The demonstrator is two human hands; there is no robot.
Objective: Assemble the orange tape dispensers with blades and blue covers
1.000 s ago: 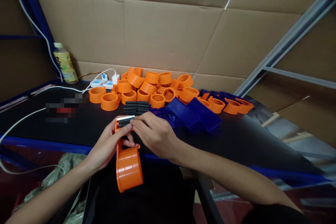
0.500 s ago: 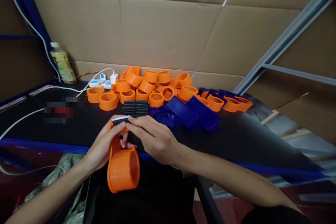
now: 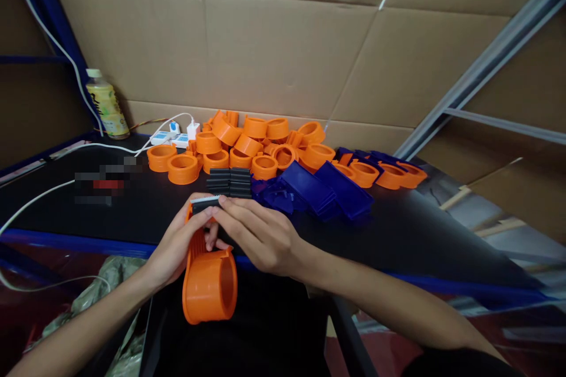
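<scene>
My left hand (image 3: 171,252) is closed around the handle end of an orange tape dispenser (image 3: 207,293), its thumb lying against a black strip (image 3: 202,207) at the top. Along that strip runs a white serrated edge (image 3: 206,199). Fingertips of my right hand (image 3: 267,238) are pressed together on the right end of the strip and grip the dispenser there. The dispenser's round hub hangs below both hands, in front of the table edge. Just beyond my fingers, several black ribbed strips (image 3: 229,182) lie side by side on the black table (image 3: 132,212).
Orange tape dispenser bodies (image 3: 265,166) are heaped at the back. Dark blue plastic parts (image 3: 307,188) lie right of the black strips. A power strip (image 3: 170,140) with white cables and a drink bottle (image 3: 107,107) stand back left. Cardboard (image 3: 287,53) walls the rear.
Both hands stay at the dispenser with almost the same grip. My right fingertips have shifted very slightly along the black strip; the whole view has moved a little.
</scene>
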